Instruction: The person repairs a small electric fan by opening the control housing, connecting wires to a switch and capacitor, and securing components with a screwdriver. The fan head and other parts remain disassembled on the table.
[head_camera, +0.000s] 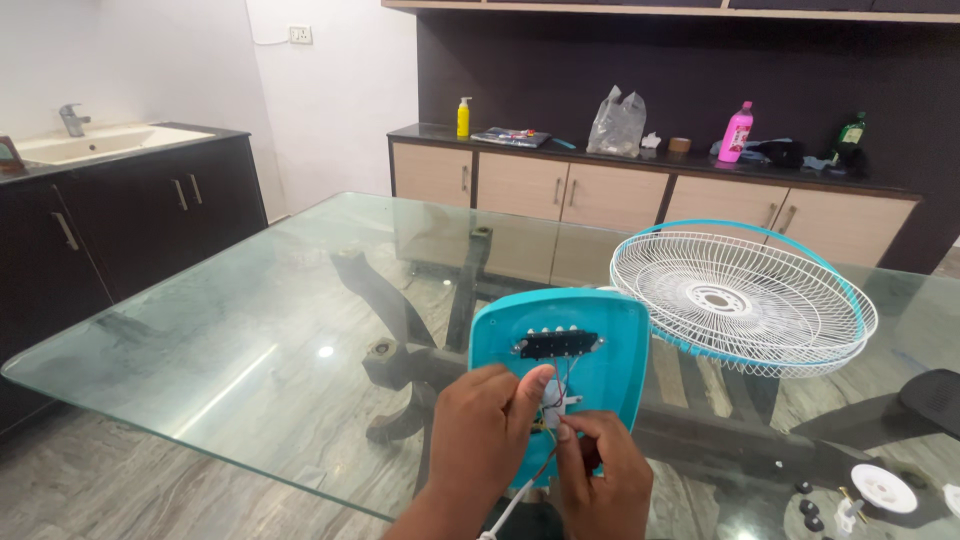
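Note:
A turquoise fan base panel (610, 340) stands upright on the glass table, its inner side facing me, with a black switch board (557, 344) and thin wires hanging from it. My left hand (482, 430) grips the panel's lower left edge, thumb pressed near a small white part (553, 403) on the wires. My right hand (600, 472) pinches those wires just below that part. A white cord (508, 510) runs down between my hands. A white wire fan guard (742, 298) with a turquoise rim lies flat to the right of the panel.
The glass table (250, 330) stretches left and far. A white round cap (883, 488), small black knobs (808, 507) and screws lie at the right front. Cabinets with bottles and a plastic bag (617, 124) line the back wall; a sink counter (90, 145) stands left.

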